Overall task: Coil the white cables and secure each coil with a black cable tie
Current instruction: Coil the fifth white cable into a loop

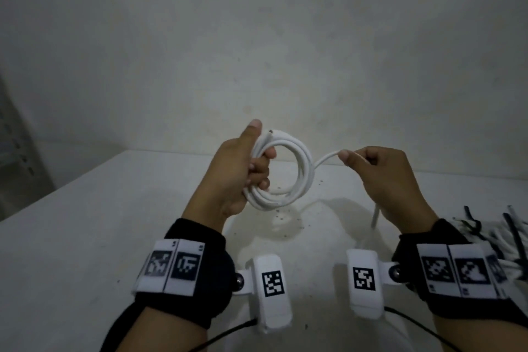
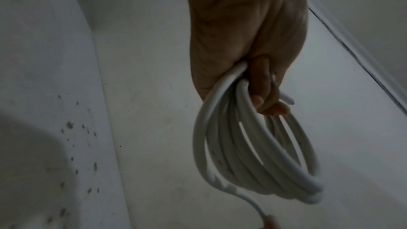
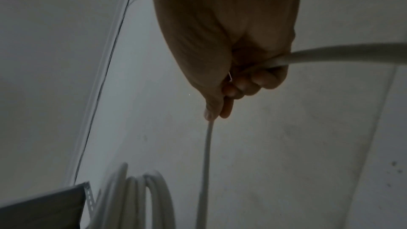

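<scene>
My left hand (image 1: 251,163) grips a coil of white cable (image 1: 303,177) with several loops, held upright above the white table (image 1: 85,223). One cable end (image 1: 270,132) sticks out beside the raised thumb. In the left wrist view the coil (image 2: 253,154) hangs below the curled fingers (image 2: 262,90). From the coil's right side a free strand (image 1: 325,158) runs to my right hand (image 1: 368,163), which pinches it between thumb and fingers. The tail (image 1: 375,216) drops below that hand. In the right wrist view the strand (image 3: 207,154) leaves the fingertips (image 3: 220,109) and the tail (image 3: 341,53) exits right.
A pile of white cables and black cable ties (image 1: 503,231) lies at the table's right edge. A grey wall (image 1: 257,51) stands right behind the table. A pale shelving unit (image 1: 20,151) is at far left. Dark specks (image 1: 285,214) dot the tabletop under the coil.
</scene>
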